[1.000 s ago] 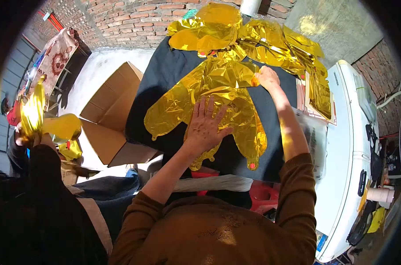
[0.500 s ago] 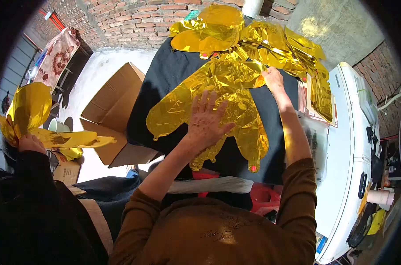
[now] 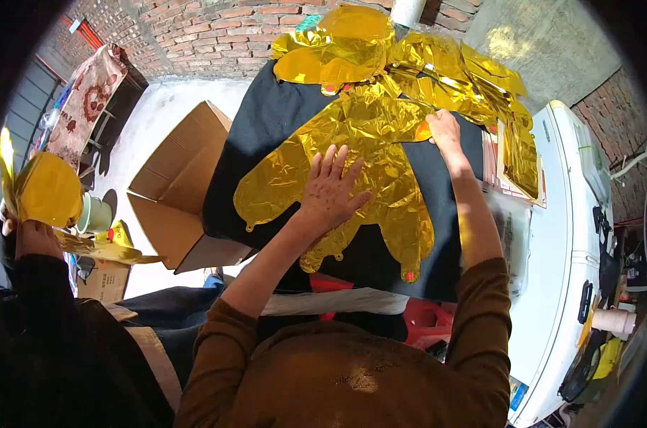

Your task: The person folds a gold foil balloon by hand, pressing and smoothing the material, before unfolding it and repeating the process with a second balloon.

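A flat gold foil balloon lies spread over the dark cloth-covered table, its several lobes pointing toward me. Flat on its middle, fingers stretched out, rests my left hand. My right hand is closed on the balloon's right upper edge, fingers pinched at an orange-tinted tip. Red dots show on the foil, one at the end of the lower right lobe. Beyond it more gold foil balloons are heaped at the table's far side, with a crumpled pile at the right.
An open cardboard box stands left of the table. At far left, a co-worker's hand holds a gold foil piece. A white freezer-like cabinet borders the right side. A brick wall rises behind.
My left hand has shifted slightly, still flat on the foil. My right hand keeps its grip on the edge. The co-worker's foil piece has turned and moved lower.
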A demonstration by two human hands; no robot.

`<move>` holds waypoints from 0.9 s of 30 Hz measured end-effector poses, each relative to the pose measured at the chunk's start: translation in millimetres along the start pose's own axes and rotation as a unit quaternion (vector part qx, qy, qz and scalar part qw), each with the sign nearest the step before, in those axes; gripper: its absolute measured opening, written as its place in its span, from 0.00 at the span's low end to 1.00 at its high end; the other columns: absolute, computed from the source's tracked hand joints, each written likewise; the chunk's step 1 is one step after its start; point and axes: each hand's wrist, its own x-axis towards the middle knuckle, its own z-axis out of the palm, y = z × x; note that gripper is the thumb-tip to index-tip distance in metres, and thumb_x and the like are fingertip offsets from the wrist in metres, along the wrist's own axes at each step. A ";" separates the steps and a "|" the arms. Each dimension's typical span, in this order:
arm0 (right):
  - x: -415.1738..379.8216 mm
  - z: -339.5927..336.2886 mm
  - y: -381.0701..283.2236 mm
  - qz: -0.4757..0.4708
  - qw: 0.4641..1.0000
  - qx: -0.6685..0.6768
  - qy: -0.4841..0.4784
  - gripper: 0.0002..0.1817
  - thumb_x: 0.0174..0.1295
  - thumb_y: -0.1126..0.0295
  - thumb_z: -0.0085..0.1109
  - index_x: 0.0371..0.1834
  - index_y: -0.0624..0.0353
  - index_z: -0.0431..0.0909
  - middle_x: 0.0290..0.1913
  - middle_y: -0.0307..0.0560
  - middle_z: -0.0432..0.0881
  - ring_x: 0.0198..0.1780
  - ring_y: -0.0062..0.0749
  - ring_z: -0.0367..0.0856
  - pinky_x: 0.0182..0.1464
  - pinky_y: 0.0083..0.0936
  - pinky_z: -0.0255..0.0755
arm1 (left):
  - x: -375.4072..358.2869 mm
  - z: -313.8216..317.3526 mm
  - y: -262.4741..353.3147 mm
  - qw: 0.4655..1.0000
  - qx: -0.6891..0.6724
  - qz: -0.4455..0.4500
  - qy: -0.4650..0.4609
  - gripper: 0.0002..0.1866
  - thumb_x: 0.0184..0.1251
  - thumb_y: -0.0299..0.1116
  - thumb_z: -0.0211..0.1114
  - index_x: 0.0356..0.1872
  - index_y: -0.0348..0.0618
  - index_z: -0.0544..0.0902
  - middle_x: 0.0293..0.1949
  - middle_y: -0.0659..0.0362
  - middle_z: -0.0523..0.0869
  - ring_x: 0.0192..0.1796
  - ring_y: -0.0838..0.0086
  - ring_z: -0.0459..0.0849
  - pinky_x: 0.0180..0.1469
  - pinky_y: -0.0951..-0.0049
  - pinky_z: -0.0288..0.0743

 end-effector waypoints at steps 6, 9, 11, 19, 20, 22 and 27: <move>-10.0 -3.8 -5.4 0.001 1.000 0.024 -0.003 0.23 0.68 0.55 0.62 0.51 0.66 0.85 0.43 0.57 0.92 0.35 0.44 0.93 0.44 0.37 0.85 | 3.6 -9.4 7.2 1.000 -0.004 0.013 0.015 0.39 0.76 0.62 0.63 0.78 0.47 0.73 0.81 0.40 0.63 0.85 0.44 0.56 0.85 0.40 0.46; -10.2 -5.5 -7.6 0.011 1.000 0.017 -0.013 0.23 0.68 0.54 0.62 0.51 0.66 0.85 0.43 0.57 0.91 0.36 0.42 0.93 0.43 0.36 0.86 | 8.7 -8.7 12.1 0.999 -0.010 0.020 0.030 0.39 0.75 0.62 0.63 0.77 0.46 0.73 0.81 0.40 0.63 0.85 0.44 0.57 0.85 0.40 0.47; -10.4 -6.9 -8.7 0.017 0.999 0.021 -0.021 0.23 0.68 0.54 0.62 0.50 0.66 0.85 0.44 0.57 0.91 0.37 0.41 0.93 0.42 0.36 0.87 | 13.0 -4.2 11.8 0.999 -0.013 0.023 0.039 0.40 0.75 0.62 0.63 0.78 0.46 0.73 0.81 0.40 0.63 0.84 0.44 0.57 0.85 0.40 0.47; -5.2 -1.5 4.7 0.011 0.994 0.102 -0.020 0.22 0.67 0.56 0.66 0.51 0.65 0.83 0.43 0.51 0.89 0.39 0.35 0.90 0.37 0.30 0.89 | 56.7 1.6 2.5 0.998 0.003 0.032 0.051 0.41 0.77 0.64 0.60 0.79 0.46 0.72 0.81 0.39 0.65 0.84 0.45 0.60 0.86 0.42 0.49; -4.9 -0.5 6.9 0.009 0.994 0.108 -0.018 0.21 0.67 0.56 0.66 0.51 0.65 0.83 0.42 0.50 0.88 0.39 0.34 0.90 0.37 0.29 0.89 | 66.0 4.5 -0.7 0.998 0.009 0.031 0.052 0.41 0.77 0.65 0.59 0.80 0.46 0.72 0.82 0.39 0.65 0.85 0.45 0.60 0.86 0.42 0.49; -8.5 -2.8 2.1 0.005 0.994 0.103 -0.028 0.19 0.68 0.56 0.68 0.47 0.62 0.82 0.41 0.43 0.85 0.37 0.28 0.85 0.34 0.26 0.85 | 84.3 9.6 -2.4 0.999 0.020 0.008 0.039 0.41 0.79 0.66 0.56 0.81 0.47 0.71 0.83 0.39 0.64 0.85 0.45 0.60 0.86 0.42 0.49; -7.6 -4.1 3.1 0.014 0.993 0.098 -0.062 0.17 0.69 0.54 0.71 0.42 0.57 0.81 0.39 0.36 0.83 0.36 0.19 0.81 0.31 0.23 0.80 | 107.8 28.7 -1.9 0.999 0.032 -0.028 -0.009 0.42 0.82 0.69 0.49 0.84 0.50 0.68 0.85 0.41 0.62 0.87 0.45 0.56 0.86 0.40 0.46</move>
